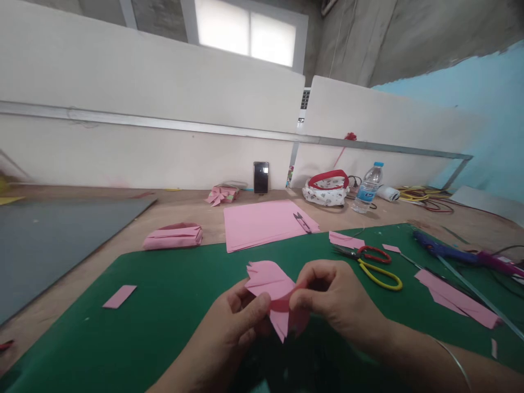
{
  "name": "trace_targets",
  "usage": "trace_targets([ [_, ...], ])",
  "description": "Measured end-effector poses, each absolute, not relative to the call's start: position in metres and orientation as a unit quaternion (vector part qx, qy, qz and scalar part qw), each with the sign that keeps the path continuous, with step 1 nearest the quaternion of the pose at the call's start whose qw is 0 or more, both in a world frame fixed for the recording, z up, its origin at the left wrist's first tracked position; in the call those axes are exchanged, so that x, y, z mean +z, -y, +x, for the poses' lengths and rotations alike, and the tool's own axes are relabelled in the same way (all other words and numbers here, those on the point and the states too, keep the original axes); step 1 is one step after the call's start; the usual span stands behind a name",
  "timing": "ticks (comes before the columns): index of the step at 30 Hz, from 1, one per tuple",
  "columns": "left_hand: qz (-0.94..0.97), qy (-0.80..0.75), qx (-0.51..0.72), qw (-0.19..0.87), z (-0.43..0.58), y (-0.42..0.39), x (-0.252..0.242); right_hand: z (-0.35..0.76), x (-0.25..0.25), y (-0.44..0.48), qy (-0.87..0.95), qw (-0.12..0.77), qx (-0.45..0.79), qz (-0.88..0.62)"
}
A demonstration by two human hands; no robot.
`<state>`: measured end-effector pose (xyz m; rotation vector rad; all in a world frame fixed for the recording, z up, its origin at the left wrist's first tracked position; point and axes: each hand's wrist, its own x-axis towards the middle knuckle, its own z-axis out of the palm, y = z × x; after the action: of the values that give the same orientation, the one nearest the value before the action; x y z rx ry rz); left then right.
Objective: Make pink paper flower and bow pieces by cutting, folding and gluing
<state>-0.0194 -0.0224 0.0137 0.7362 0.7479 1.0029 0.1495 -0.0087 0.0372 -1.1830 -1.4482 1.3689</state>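
Observation:
A folded pink paper piece (268, 277) with pointed, petal-like ends is held above the green cutting mat (172, 305). My left hand (235, 322) grips its left side, thumb on top and fingers beneath. With thumb and forefinger, my right hand (331, 297) pinches the paper's right edge. Part of the paper is hidden behind my fingers. Just beyond my right hand lie scissors (376, 262) with one red and one yellow handle. A small pink paper strip (119, 296) rests on the mat at the left.
Pink sheets (262, 224) with thread snips (302, 222) lie behind the mat. A pink paper bundle (174, 236) is at left. Rightward are a glue gun (446, 248) and paper offcuts (458, 297). A phone (261, 177), pouch (326, 188) and water bottle (367, 188) stand at the back.

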Motion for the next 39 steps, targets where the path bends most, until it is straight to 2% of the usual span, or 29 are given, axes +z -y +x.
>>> trace_targets([
  [6,0.331,-0.346,0.453,0.752,-0.022,0.021,0.013,0.153,0.038,0.005,0.579,0.450,0.521,-0.438],
  [13,0.299,-0.356,0.479,0.744,-0.023,0.022,0.018,0.153,0.040,0.004,0.573,0.459,0.529,-0.425],
  [18,0.252,-0.391,0.518,0.718,-0.024,0.022,0.020,0.150,0.039,-0.002,0.553,0.429,0.542,-0.466],
  [26,0.306,-0.460,0.516,0.655,-0.026,0.017,0.010,0.150,0.035,-0.005,0.548,0.418,0.530,-0.495],
  [32,0.365,-0.529,0.487,0.592,-0.025,0.019,0.012,0.152,0.034,-0.005,0.574,0.359,0.587,-0.445],
  [35,0.375,-0.532,0.472,0.595,-0.025,0.021,0.015,0.152,0.032,-0.003,0.601,0.316,0.593,-0.433],
  [39,0.376,-0.526,0.463,0.606,-0.023,0.021,0.019,0.150,0.031,-0.003,0.596,0.320,0.577,-0.458],
])
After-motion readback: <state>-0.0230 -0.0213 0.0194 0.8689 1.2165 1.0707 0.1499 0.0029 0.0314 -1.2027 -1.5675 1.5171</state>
